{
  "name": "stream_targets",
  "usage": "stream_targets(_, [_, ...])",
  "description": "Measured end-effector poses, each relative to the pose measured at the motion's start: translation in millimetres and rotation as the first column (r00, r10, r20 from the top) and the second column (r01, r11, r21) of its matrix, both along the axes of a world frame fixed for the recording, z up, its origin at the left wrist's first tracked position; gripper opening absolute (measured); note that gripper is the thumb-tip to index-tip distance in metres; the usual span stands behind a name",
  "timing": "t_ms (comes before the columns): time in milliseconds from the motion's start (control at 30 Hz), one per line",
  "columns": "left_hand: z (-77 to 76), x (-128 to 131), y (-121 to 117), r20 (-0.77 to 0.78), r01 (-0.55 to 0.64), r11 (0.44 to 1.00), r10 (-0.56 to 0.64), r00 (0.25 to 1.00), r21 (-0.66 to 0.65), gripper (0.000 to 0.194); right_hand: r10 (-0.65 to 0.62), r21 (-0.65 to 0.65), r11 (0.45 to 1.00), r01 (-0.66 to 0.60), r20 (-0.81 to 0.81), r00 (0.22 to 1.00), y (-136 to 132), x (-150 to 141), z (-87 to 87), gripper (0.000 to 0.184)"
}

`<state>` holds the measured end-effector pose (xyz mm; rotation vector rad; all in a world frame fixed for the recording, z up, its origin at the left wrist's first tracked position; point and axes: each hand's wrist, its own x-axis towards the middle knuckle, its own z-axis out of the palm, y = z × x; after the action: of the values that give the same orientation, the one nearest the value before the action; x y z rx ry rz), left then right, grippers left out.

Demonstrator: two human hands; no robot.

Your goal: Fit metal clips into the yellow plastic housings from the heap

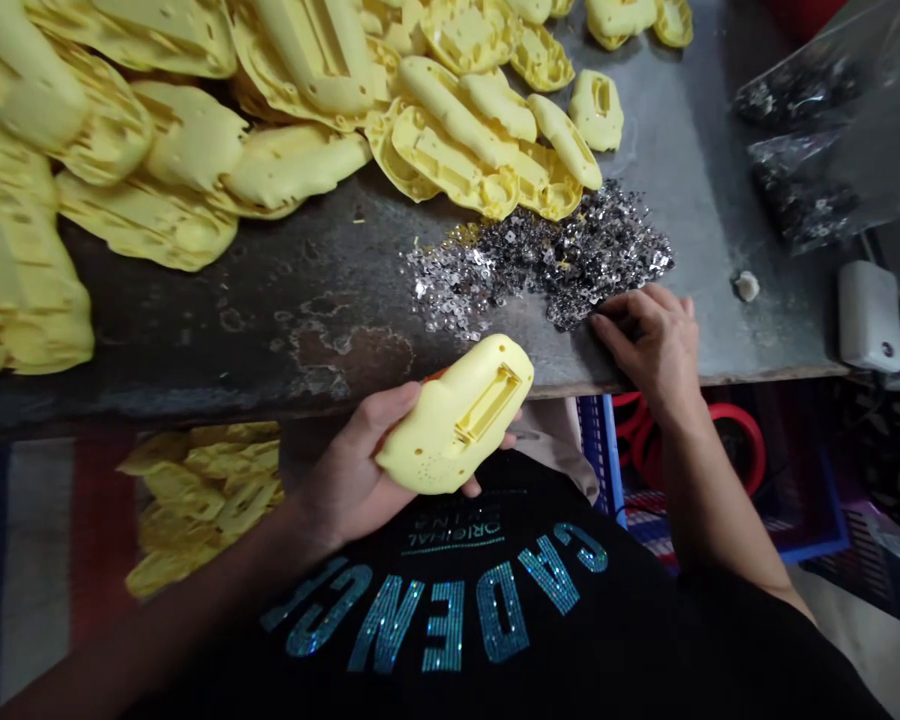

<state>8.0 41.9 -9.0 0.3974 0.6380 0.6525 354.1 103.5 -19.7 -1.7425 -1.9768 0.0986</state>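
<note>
My left hand (367,460) is wrapped round a yellow plastic toy shell (427,440), holding it just in front of the table edge. The shell's outer face is up, with a long battery slot and several small holes. A bit of orange-red shows behind its far side. My right hand (656,345) rests at the near right edge of a heap of small shiny metal contact plates (607,250). Its thumb and fingers are bent together in a pinch; whatever lies between them is hidden.
Many yellow shell halves (292,170) are heaped along the back and left of the metal table (270,300). Plastic bags of metal pieces (810,180) and a white box (870,315) lie at right. Below are a blue crate (604,450) with red rings and more yellow shells (202,490).
</note>
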Motion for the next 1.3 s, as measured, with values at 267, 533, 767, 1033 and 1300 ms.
stream_targets(267, [1.1, -1, 0, 0.025, 0.029, 1.000, -0.029, 0.999, -0.006, 0.066, 0.015, -0.149, 0.987, -0.055, -0.258, 0.966, -17, 16, 18.1, 0.014])
stream_targets(533, [2.5, 4, 3, 0.128, 0.107, 0.994, -0.103, 0.986, -0.024, 0.064, -0.072, -0.117, 0.991, 0.061, -0.089, 0.993, -45, 40, 18.8, 0.015])
stream_targets(767, [3.9, 12, 3, 0.153, 0.092, 0.995, -0.084, 0.985, -0.047, 0.064, 0.012, -0.026, 1.000, -0.012, 0.005, 1.000, -47, 20, 9.7, 0.012])
stream_targets(1033, [6.4, 16, -1, 0.148, 0.081, 0.995, -0.073, 0.986, -0.052, 0.059, 0.065, -0.039, 0.997, -0.067, -0.043, 0.997, -40, 16, 6.6, 0.012])
stream_targets(1300, [8.8, 22, 2, 0.131, 0.103, 0.987, -0.087, 0.988, -0.120, 0.065, 0.105, -0.010, 0.994, -0.109, -0.196, 0.975, -47, 14, 14.0, 0.007])
